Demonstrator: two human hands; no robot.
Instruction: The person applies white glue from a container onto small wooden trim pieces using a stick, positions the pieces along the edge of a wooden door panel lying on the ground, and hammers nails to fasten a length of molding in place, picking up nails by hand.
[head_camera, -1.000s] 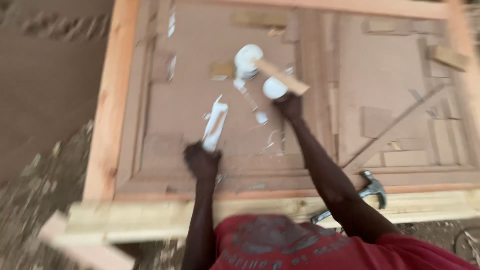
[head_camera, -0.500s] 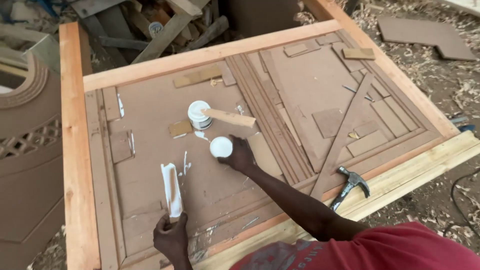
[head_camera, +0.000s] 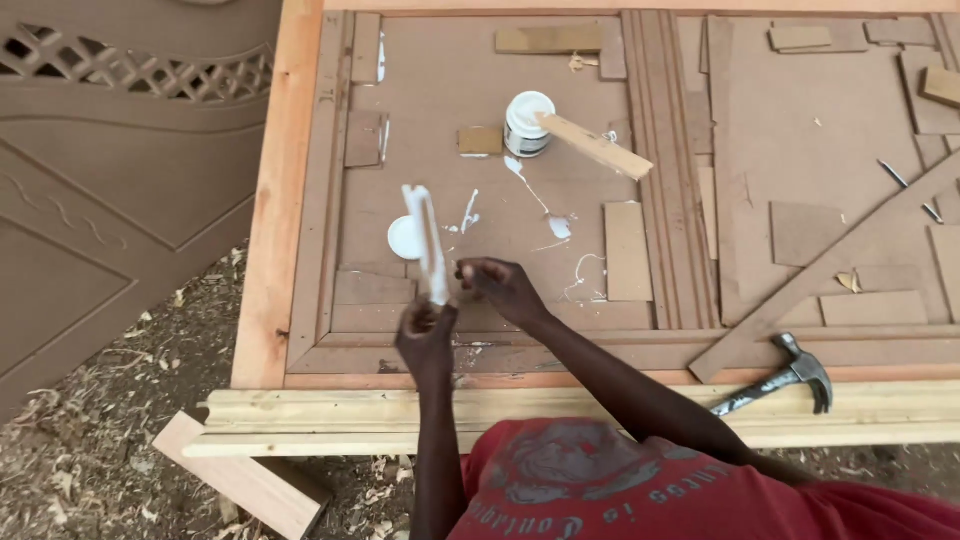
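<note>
1. The left hand is closed around the lower end of a narrow glue-coated strip, which rises from the fist and leans slightly away from the person, over the brown door panel.
2. The right hand sits just beside the strip's lower part, fingers curled toward it; whether the fingertips touch the strip or pinch anything cannot be made out.
3. The strip is slim, flat and covered in white, so its own material does not show. Its upper end is a little blurred.
4. Behind the strip, a round white lid lies flat on the panel, and the strip crosses its right edge in this view.
5. Farther up the panel stands a small white glue pot, open, with a pale wooden stick resting across its rim and pointing to the right. White drips and smears trail from the pot toward the hands.
6. A claw hammer lies near the panel's near edge, well to the right of both hands, its handle reaching onto the light wooden moulding along the front.
7. Both forearms run down to a red shirt, which is cut off by the bottom of the frame; the palms are turned away from the camera.
</note>
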